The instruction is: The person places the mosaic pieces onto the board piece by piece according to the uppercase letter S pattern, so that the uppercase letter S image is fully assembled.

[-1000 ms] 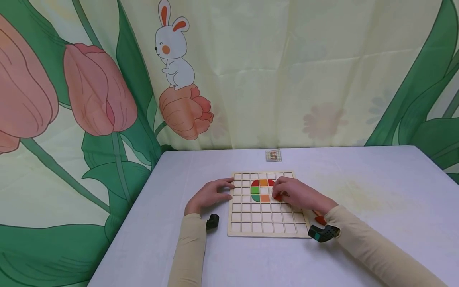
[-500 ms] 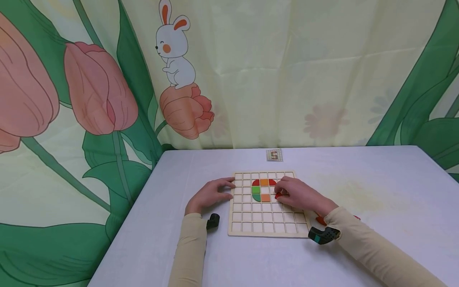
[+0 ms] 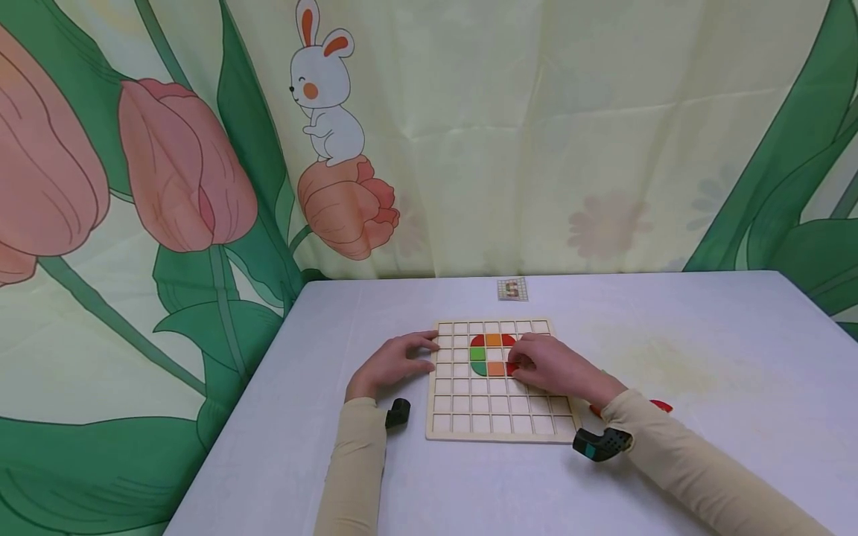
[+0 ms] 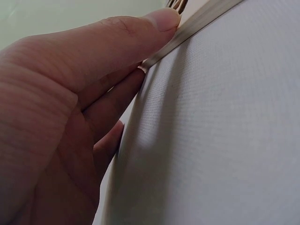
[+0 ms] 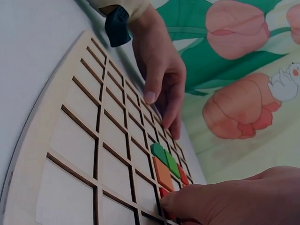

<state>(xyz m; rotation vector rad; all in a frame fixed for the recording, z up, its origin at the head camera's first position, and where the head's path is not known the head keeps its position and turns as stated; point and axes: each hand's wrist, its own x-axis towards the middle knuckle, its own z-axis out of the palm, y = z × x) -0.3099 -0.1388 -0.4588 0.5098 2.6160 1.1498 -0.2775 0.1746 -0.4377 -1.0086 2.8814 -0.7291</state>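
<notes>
My right hand (image 3: 553, 362) is bent in toward the red tile (image 3: 512, 368), thumb and curled fingers holding it close over the board; my left hand (image 3: 400, 357) has its fingers relaxed and spread, thumb and fingertips resting against the board's left edge, gripping nothing. The red tile sits just right of the lower orange tile (image 3: 495, 368), partly covered by my fingers, so I can't tell whether it lies fully down in its cell. I'd judge it light and stiff, probably painted wood, hard to damage but smooth enough to slip from a careless pinch. Its side edges seem the best place to hold it; once it drops between the raised ribs, there would be little rim left to grab. The wooden board (image 3: 469, 425) also looks light and rigid, likely to skid on the white tablecloth (image 3: 268, 461) if nudged, so its outer edge suits a steadying touch better than the thin dividers. Beyond my fingers, the dark green tile (image 3: 478, 369) and light green tile (image 3: 477, 353) line the left of the coloured ring. A loose red piece (image 3: 661, 406) lies near my right sleeve, and a small patterned card (image 3: 512, 289) rests beyond the board.
</notes>
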